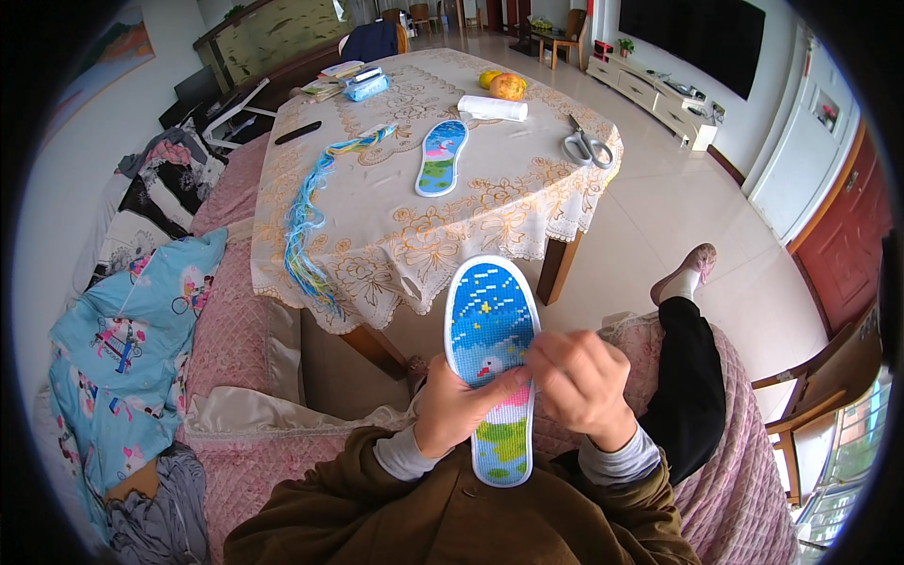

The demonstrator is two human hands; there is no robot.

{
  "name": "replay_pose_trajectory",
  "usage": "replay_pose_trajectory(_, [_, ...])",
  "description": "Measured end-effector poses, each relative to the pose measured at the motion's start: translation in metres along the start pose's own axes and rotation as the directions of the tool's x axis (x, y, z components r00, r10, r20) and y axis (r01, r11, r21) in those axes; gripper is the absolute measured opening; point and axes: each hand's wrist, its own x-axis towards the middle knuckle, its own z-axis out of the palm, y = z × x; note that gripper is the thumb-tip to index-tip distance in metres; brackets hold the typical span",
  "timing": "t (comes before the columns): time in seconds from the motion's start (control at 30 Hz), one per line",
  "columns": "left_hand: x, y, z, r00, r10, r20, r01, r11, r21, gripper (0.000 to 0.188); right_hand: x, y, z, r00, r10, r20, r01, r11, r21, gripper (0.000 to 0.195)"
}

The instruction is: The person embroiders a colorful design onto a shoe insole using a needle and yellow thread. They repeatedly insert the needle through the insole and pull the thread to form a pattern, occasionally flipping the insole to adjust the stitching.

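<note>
A cross-stitch insole (492,311) with a white bound edge is upright before my chest. Its picture has blue sky with yellow and white stitches, a white bird's head, a pink patch and green below. My left hand (450,408) grips it around the left edge, thumb across the front. At the right edge is my right hand (583,381), its fingers curled together and slightly blurred. Whether a needle or thread is between those fingers cannot be seen. A matching insole (442,159) lies flat on the table, with a bundle of blue, yellow and green embroidery threads (305,219) to its left.
On the lace tablecloth (381,205) are grey-handled scissors (587,148), a white roll (492,108), fruit (507,86), a dark slim object (298,133) and a blue wipes pack (366,86). A pink quilted cover (233,339) drapes the seat; a wooden chair (826,381) stands right.
</note>
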Motion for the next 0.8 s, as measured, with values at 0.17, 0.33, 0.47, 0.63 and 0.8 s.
replay_pose_trajectory(0.17, [0.013,-0.02,-0.008,0.994,-0.071,-0.08,0.081,0.988,0.133,0.016,-0.001,-0.016,-0.007,0.97,-0.153,-0.187,0.187,0.965,0.183,0.018])
replay_pose_trajectory(0.33, [0.021,-0.095,-0.057,0.944,0.032,-0.328,0.146,0.851,0.504,0.018,-0.003,-0.039,-0.03,0.663,0.745,-0.072,-0.113,0.194,0.974,0.009])
replay_pose_trajectory(0.47, [0.015,-0.116,-0.102,0.834,0.276,-0.478,0.231,0.613,0.756,0.021,-0.009,0.008,-0.067,0.326,0.934,-0.146,-0.214,0.223,0.951,0.021])
replay_pose_trajectory(0.63, [0.008,-0.125,-0.158,0.737,0.325,-0.592,0.466,0.39,0.794,0.026,-0.116,0.102,-0.179,0.397,0.902,-0.169,0.239,0.076,0.968,0.007])
replay_pose_trajectory(0.8, [-0.009,-0.133,-0.179,0.735,0.313,-0.601,0.429,0.471,0.771,0.024,-0.205,0.156,-0.253,0.199,0.889,-0.413,0.205,0.374,0.905,0.017])
